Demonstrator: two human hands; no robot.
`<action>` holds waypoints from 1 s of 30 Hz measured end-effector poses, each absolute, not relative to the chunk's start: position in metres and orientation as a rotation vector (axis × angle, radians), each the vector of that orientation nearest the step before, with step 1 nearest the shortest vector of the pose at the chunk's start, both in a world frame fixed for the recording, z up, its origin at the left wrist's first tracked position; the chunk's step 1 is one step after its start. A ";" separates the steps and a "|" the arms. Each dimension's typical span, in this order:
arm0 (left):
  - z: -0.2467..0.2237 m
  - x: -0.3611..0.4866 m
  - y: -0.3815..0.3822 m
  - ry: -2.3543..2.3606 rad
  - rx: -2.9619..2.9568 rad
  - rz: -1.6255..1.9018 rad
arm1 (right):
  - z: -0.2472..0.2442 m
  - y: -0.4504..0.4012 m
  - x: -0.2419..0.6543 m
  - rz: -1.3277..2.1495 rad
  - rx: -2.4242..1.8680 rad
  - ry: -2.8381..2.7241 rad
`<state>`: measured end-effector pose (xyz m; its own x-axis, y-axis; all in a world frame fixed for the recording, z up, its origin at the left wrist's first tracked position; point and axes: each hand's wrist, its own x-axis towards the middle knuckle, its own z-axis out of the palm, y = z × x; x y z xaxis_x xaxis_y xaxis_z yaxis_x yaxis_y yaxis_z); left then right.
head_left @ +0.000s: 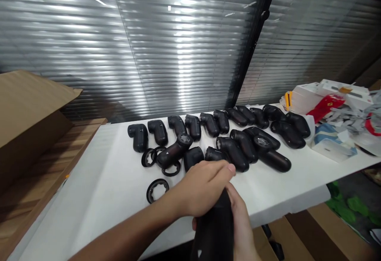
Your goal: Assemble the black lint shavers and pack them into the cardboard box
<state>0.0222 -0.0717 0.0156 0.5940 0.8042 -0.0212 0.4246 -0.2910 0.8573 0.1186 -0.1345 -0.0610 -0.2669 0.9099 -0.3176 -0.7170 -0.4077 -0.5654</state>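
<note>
At the table's front edge, a black angled device point(212, 229) with a small white mark is between my two hands. My left hand point(199, 187) lies over its top end, fingers together and wrapped across it. My right hand point(241, 221) grips its right side, mostly hidden behind it. Just beyond my hands, several similar black devices point(233, 152) lie on the white table point(116, 173), with a back row point(193, 127) along the window side. A loose black ring point(157, 190) lies left of my hands, near several more rings point(148, 158).
An open cardboard box point(26, 106) stands at the left. White boxes point(306, 98), a red item point(327, 106), a yellow tool point(288, 100) and torn packaging crowd the right end. Cardboard boxes point(333, 233) sit below the front edge. Blinds point(178, 47) hang behind.
</note>
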 end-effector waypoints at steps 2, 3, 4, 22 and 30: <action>0.020 0.014 -0.078 0.987 1.954 0.703 | -0.052 -0.134 0.112 1.709 -0.846 -0.307; 0.023 0.008 -0.081 0.991 1.975 0.778 | -0.047 -0.134 0.109 1.560 -0.890 -0.311; 0.024 0.003 -0.084 0.978 2.009 0.831 | -0.042 -0.135 0.106 1.389 -0.927 -0.336; 0.003 0.001 -0.113 0.511 2.125 1.025 | -0.039 -0.165 0.122 0.420 -0.931 -1.030; -0.004 0.022 -0.123 0.915 1.752 1.005 | -0.041 -0.163 0.133 1.045 -0.985 -0.654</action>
<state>0.0220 -0.1227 -0.0043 0.3978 0.8842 0.2449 0.1610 -0.3300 0.9301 0.1326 -0.1632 -0.0410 0.3853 0.9228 -0.0016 -0.4015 0.1661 -0.9007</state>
